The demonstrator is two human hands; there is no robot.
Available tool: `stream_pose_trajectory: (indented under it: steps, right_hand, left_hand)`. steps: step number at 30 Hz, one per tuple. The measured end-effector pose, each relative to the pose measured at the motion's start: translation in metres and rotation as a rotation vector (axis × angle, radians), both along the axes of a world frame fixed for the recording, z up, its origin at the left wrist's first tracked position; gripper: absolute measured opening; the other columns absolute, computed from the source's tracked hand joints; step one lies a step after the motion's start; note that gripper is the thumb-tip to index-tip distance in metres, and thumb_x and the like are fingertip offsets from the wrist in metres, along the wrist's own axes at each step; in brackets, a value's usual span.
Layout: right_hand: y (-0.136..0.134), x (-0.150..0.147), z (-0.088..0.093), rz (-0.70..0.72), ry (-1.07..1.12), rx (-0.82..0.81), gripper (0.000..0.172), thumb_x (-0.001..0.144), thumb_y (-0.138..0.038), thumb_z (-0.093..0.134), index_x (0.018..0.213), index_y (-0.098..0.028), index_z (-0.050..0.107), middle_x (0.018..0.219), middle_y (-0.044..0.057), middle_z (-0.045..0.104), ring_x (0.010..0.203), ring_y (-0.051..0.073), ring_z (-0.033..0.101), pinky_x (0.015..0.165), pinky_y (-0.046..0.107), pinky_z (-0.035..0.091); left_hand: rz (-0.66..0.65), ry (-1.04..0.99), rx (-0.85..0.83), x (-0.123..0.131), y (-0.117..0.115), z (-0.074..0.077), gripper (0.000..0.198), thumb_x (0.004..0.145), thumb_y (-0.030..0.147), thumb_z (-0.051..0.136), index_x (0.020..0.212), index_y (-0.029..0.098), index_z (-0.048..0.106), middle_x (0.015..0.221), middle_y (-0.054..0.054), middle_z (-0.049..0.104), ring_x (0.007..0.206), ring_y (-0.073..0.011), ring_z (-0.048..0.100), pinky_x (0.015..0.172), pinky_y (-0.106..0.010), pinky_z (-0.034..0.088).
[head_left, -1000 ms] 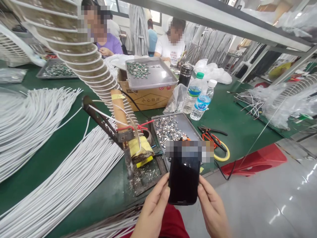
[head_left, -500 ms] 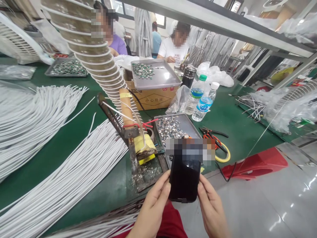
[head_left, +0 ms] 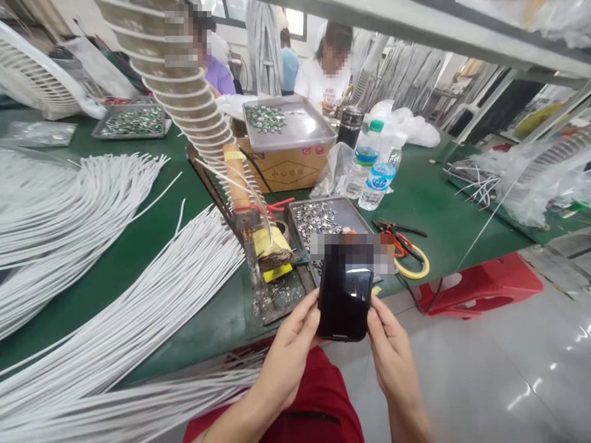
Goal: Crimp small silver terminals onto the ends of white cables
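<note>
A black smartphone [head_left: 345, 301] is held upright by its two long edges, its screen dark with a bright reflection. My left hand [head_left: 295, 344] is closed on the left edge, thumb in front. On the right edge, my right hand [head_left: 390, 341] grips in the same way. The phone's top is blurred by pixelation. Behind it lies a grey tray [head_left: 353, 212] of small metal parts. Left of the phone stands a soldering stand [head_left: 258, 271] with a yellow sponge [head_left: 271, 243].
Bundles of white cables [head_left: 152, 301] cover the left of the green table [head_left: 415, 184]. Pliers [head_left: 399, 229], yellow tape [head_left: 418, 264] and two water bottles [head_left: 379, 178] are at right. A ribbed hose [head_left: 184, 92] hangs down. A carton [head_left: 286, 169] bears another tray. Co-workers sit beyond.
The phone and both hands sit slightly higher in the picture, still together. The whole view has shifted a little, showing more of the red clothing on my lap.
</note>
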State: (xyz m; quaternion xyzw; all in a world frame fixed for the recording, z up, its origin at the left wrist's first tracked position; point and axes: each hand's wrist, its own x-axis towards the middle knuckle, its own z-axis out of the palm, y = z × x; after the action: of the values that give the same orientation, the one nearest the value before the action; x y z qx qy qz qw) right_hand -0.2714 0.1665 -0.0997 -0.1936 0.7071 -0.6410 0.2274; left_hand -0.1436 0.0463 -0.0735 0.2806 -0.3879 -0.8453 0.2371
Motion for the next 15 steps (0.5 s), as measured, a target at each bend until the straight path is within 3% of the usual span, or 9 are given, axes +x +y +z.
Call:
stream_pose_trajectory:
  steps: [7, 15]
  right_hand:
    - [0.002, 0.001, -0.004, -0.004, -0.014, -0.064, 0.05, 0.097, -0.053, 0.061, 0.139, -0.027, 0.064, 0.146, 0.007, 0.059, 0.138, 0.028, 0.054, 0.119, 0.05, 0.04]
    - [-0.003, 0.002, -0.009, -0.016, -0.021, -0.097, 0.052, 0.097, -0.055, 0.061, 0.139, -0.026, 0.064, 0.147, 0.007, 0.058, 0.137, 0.027, 0.054, 0.119, 0.047, 0.041]
  left_hand:
    - [0.025, 0.014, -0.03, -0.004, 0.004, 0.001, 0.049, 0.091, 0.041, 0.077, 0.137, 0.028, 0.069, 0.146, -0.006, 0.063, 0.138, -0.03, 0.055, 0.12, -0.043, 0.04]
    - [0.012, 0.001, -0.012, -0.004, 0.006, 0.001, 0.057, 0.091, 0.043, 0.075, 0.144, 0.025, 0.062, 0.142, -0.011, 0.065, 0.124, -0.0318, 0.063, 0.11, -0.049, 0.05]
